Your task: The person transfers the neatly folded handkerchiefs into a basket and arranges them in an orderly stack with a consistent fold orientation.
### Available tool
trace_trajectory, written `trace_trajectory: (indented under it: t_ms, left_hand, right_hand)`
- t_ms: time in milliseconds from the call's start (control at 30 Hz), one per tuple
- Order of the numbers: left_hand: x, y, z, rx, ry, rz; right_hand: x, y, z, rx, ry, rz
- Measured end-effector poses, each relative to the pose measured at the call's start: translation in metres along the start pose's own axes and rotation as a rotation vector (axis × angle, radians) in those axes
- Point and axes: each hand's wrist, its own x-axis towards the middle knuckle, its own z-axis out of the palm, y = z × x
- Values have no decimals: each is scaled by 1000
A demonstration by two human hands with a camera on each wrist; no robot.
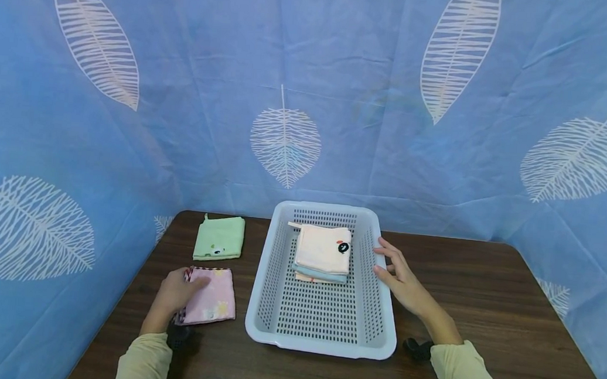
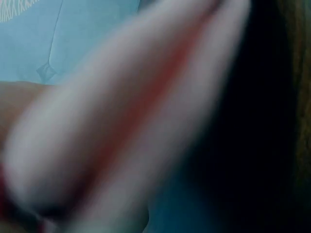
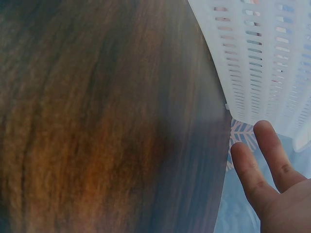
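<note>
Pink cloth (image 1: 216, 297): folded about square, on the left part of the desk, left of the basket, near side of the green cloth. Pale flower prints, dark checked trim along its left edge.
Left hand (image 1: 174, 293): grasping the pink cloth by its left edge, thumb over the top. Left wrist view is mostly blurred pale folds with a reddish band between them; finger detail not readable there.
Right hand (image 1: 406, 286): released, fingers spread at the basket's right rim. Right wrist view has two fingers extended by the wall; can't tell if they touch.
Basket (image 1: 319, 348): pale, slotted walls and floor, upright near mid-desk.
Stack: inside the basket, toward its far end. White cloth (image 1: 320, 247) on top, black and red motif near its right edge, loop at the far left corner. Blue cloth (image 1: 324, 274) under it, a pale one with orange marks lowest.
Green cloth (image 1: 219, 237): folded, flat, far left of desk, apart from the basket, small face motif on near edge.
Desk (image 1: 486, 296): dark wood grain.
Backdrop (image 1: 348, 151): blue fabric, white leaf prints.
Sleeves (image 1: 146, 359): pale yellow, both arms.
</note>
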Motion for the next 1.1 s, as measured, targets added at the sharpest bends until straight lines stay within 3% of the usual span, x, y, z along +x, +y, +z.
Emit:
trace_trajectory:
  t_ms: [267,500,667,1100]
  left_hand:
    - [-3,-2,-5,-91,24,18]
    - [-8,3,-12,-254,-36,-1]
    - [-8,5,-14,-298,-47,-10]
    - [-11,18,-24,-395,65,32]
  right_hand:
    - [0,0,1,11,0,-1]
    - [-1,-2,1,23,-1,-8]
    - [-2,-2,0,17,-4,-12]
    - [-2,-1,-1,17,-13,-31]
